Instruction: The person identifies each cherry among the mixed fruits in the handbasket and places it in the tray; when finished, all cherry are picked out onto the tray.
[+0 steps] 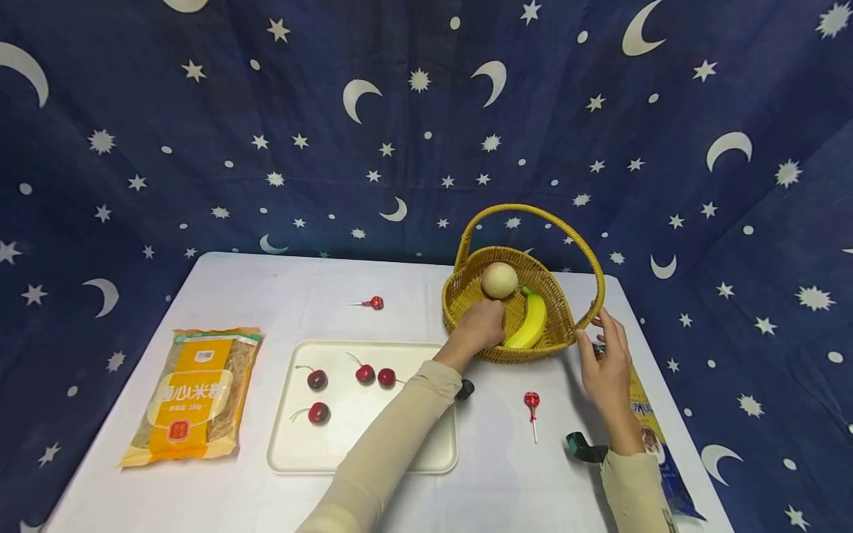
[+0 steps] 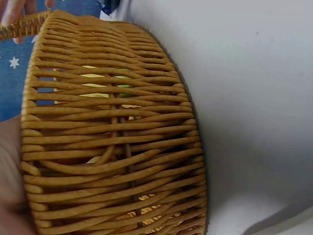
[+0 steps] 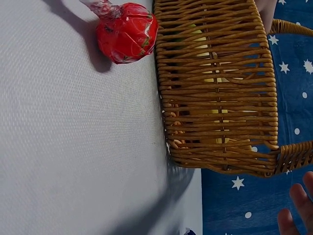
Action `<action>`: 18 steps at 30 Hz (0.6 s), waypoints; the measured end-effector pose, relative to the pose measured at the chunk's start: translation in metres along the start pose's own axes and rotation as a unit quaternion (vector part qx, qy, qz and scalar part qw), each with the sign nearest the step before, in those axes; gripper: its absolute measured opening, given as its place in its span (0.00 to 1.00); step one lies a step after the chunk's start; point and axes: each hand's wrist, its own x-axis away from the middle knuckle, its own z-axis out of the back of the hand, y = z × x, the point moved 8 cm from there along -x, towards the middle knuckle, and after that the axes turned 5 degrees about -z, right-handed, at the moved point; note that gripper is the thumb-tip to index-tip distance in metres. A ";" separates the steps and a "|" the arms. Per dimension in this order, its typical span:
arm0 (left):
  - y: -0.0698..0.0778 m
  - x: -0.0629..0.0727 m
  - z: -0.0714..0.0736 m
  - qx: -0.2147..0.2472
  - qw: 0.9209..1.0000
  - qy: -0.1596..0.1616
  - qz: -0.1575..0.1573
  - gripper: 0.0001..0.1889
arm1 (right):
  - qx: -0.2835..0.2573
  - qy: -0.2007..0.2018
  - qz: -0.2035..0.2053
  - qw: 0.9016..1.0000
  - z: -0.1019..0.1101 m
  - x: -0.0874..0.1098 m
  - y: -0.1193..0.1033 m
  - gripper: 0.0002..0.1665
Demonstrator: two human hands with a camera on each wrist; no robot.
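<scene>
A yellow wicker basket (image 1: 560, 348) with a tall arched handle stands on the table; inside lie a peach (image 1: 500, 280) and a banana (image 1: 533, 322). My left hand (image 1: 481, 326) reaches over the near rim into the basket, left of the banana. Its fingertips are hidden, so whatever they may hold cannot be seen. In the left wrist view, basket weave (image 2: 112, 122) covers most of the hand. At the handle's right base is my right hand (image 1: 608, 363), thumb and fingers spread. The right wrist view shows its fingers (image 3: 298, 200) extended close beside the handle base.
A cream tray (image 1: 360, 465) holds several cherries (image 1: 318, 413). Lollipops lie behind the tray (image 1: 376, 303) and before the basket (image 1: 532, 400). A noodle bag (image 1: 193, 396) sits left; a blue-yellow snack bag (image 1: 673, 474) lies under the right forearm, along the table's right edge.
</scene>
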 end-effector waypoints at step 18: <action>0.001 0.001 0.021 0.084 0.992 0.086 -0.039 0.06 | -0.003 0.005 0.005 1.000 0.001 -0.001 -0.001 0.36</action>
